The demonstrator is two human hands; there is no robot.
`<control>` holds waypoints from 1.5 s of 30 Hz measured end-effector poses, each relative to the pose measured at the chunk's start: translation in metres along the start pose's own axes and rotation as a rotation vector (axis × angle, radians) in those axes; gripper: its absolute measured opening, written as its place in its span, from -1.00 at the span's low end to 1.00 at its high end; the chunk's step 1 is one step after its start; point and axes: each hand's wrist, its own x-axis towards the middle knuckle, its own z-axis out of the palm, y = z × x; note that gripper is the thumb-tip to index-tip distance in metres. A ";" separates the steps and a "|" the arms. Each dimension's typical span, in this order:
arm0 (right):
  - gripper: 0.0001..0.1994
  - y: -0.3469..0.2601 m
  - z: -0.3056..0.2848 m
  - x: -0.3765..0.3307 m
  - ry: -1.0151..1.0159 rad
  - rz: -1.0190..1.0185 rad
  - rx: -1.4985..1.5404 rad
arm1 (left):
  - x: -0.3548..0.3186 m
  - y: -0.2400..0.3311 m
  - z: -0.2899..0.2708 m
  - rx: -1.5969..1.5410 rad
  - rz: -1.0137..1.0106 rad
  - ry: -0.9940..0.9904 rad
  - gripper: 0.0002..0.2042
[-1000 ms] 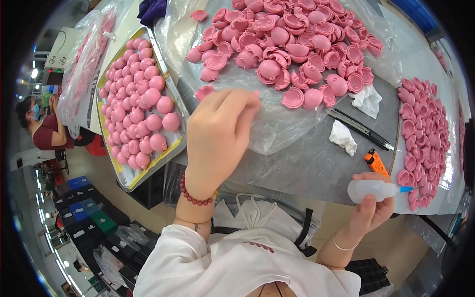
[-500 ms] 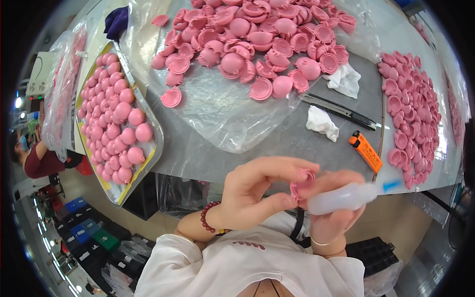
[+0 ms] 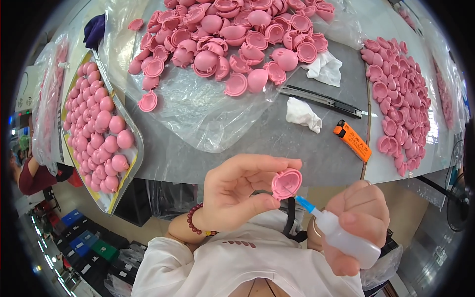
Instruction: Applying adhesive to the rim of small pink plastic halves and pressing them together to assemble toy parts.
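Low in the frame, the right hand [image 3: 358,218] is wrapped around a small squeeze bottle [image 3: 346,240], blue nozzle touching a pink shell [image 3: 287,183]. The left hand [image 3: 237,190] pinches that shell between thumb and fingers, just below centre. Beyond them on the grey worktop [image 3: 277,143]: an orange lighter [image 3: 352,141] right of centre, a white rag [image 3: 303,114], then a heap of pink shells [image 3: 232,39] on clear plastic up top. At left, a tray [image 3: 131,163] of pink balls.
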 end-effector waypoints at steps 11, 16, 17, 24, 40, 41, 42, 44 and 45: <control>-0.50 -0.004 0.001 -0.002 -0.076 0.014 -0.086 | 0.000 0.002 0.003 -0.031 -0.012 0.030 -0.59; -0.50 -0.001 -0.001 -0.003 -0.031 -0.020 -0.066 | 0.000 0.001 0.004 -0.028 -0.011 0.029 -0.59; -0.50 -0.001 0.000 -0.003 -0.007 -0.020 -0.067 | 0.000 0.001 0.003 -0.019 0.000 0.018 -0.59; -0.48 -0.001 -0.002 -0.002 -0.010 -0.023 -0.098 | 0.001 0.001 0.004 0.003 0.028 -0.015 -0.60; -0.49 0.007 0.006 -0.010 0.081 0.079 0.048 | -0.002 0.002 -0.007 0.242 0.293 0.075 -0.64; -0.49 0.009 0.000 -0.009 0.069 0.032 0.121 | 0.000 0.002 -0.005 0.142 0.242 0.042 -0.62; -0.52 0.012 -0.005 -0.005 0.184 0.013 0.075 | 0.002 0.002 -0.003 0.044 0.190 0.009 -0.60; -0.60 0.021 -0.011 0.008 0.434 0.101 -0.213 | 0.006 0.001 -0.002 -0.088 0.095 -0.034 -0.58; -0.62 0.027 -0.009 0.017 0.560 0.213 -0.450 | 0.005 0.002 -0.005 -0.208 0.003 -0.056 -0.55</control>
